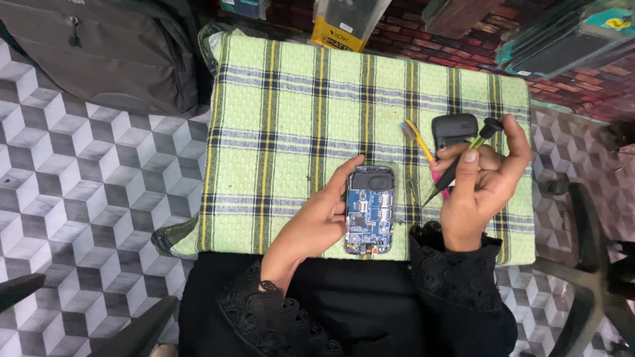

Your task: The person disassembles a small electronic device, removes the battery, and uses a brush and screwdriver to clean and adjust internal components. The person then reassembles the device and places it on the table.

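The opened phone lies on the green plaid cloth, its long axis running twelve to six. The left hand steadies its nine o'clock edge, fingers curled against it. At two o'clock, the right hand pinches a screwdriver, tip pointing toward seven.

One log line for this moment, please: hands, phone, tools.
left hand: steadies opened phone on checked cloth | right hand: holds screwdriver, raised | toothbrush, dark cover beside
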